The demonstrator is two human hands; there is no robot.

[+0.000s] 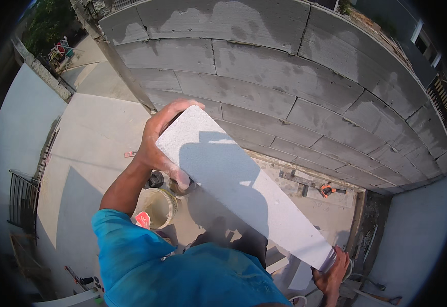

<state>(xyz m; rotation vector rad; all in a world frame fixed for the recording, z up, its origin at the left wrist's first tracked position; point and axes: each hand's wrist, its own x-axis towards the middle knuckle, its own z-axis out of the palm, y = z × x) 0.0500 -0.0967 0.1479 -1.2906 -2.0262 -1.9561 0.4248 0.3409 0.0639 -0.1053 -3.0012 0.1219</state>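
Note:
A long, pale aerated concrete block point(218, 163) is held up in front of my body, slanting from upper left to lower right. My left hand point(164, 140) is closed around its upper-left end, thumb on the near side and fingers over the far edge. At the lower-right end, my right hand point(332, 271) grips the block's short end face. A shadow falls across the middle of the block. Beyond it stands a wall of grey blocks point(254, 64), with damp dark patches on its upper courses. The block is apart from the wall.
Below my left forearm stands a cream bucket point(170, 207). An orange-and-black tool point(331, 191) lies on the ground near the wall's foot, beside a long dark bar point(297, 180). More pale blocks point(300, 275) rest near my legs. A white wall point(412, 240) borders the right.

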